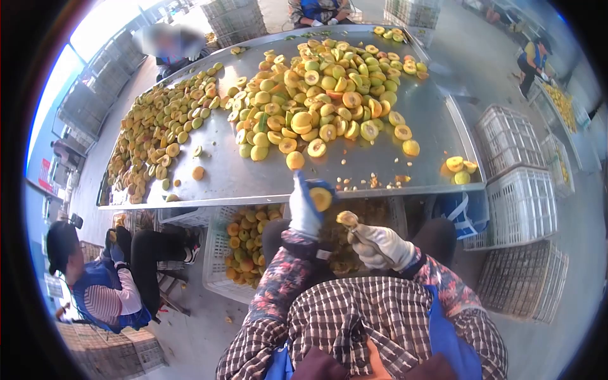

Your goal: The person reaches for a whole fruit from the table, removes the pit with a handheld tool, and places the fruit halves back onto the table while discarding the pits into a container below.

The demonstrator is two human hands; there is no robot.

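Stone-fruit half (320, 199), yellow, cut face showing, one: held in the left hand (306, 212), just at the near side of the metal-topped table (237, 170). Left hand: white-gloved with blue parts, raised upright from a floral sleeve (278, 277), one digit extended toward the far side, the others bent around the half; exact finger contact hidden. Right hand (380, 246): white-gloved, lower and nearer, reaching inward from the right, fingers closed round a slender hand tool (378, 241); tool slanted toward the left hand, its tip bearing a yellow-brown lump (347, 218), near the half but apart from it. Table edges: near edge straight, overlapped in view by the left hand; right side with a raised rim (465, 136). Open room: bare metal along the near side, left of centre; a bare strip between the left heap (149, 126) and the larger central heap (316, 95); a broad bare area right of centre, with pale scraps (373, 182) near the edge and a small fruit cluster (455, 164) at the near right corner. Below: white crate (214, 272) of fruit, left of the knees; blue container (476, 218), right. Farther right: stacked white crates (522, 199).
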